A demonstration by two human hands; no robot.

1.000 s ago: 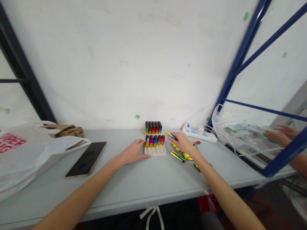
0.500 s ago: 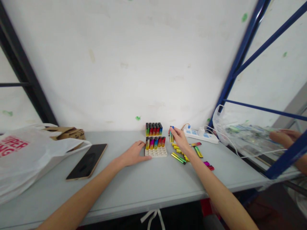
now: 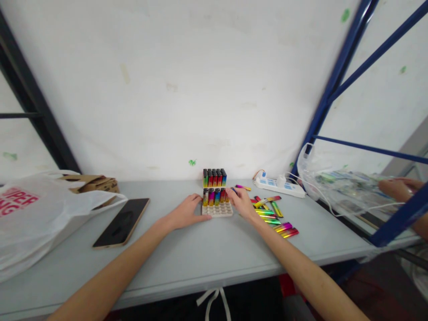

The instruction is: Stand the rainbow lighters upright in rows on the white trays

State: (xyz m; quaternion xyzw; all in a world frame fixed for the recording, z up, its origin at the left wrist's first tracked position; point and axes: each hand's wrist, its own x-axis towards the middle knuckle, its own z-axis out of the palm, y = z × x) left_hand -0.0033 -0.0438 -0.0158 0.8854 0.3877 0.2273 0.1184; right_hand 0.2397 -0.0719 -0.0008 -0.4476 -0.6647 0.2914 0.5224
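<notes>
A white tray (image 3: 217,211) with round holes stands on the grey table, one row of coloured lighters (image 3: 217,197) upright along its back. My left hand (image 3: 187,211) has its fingers apart, thumb and fingertips touching the tray's left side. At the right end of the row is my right hand (image 3: 241,201), its fingers pinched on a lighter (image 3: 233,189) of which a blue bit shows. Behind the tray stands a full block of lighters (image 3: 214,178). Several loose lighters (image 3: 267,214) lie to the right of my right hand.
A phone (image 3: 122,223) and a white plastic bag (image 3: 36,218) lie at the left, a cardboard piece (image 3: 96,183) behind. At the back right is a power strip (image 3: 280,186) with cables. Another person's hands (image 3: 397,189) show beyond the blue frame (image 3: 321,111).
My right hand has moved left and down from above the loose lighters to the tray's right end, carrying a lighter. My left hand has stayed at the tray.
</notes>
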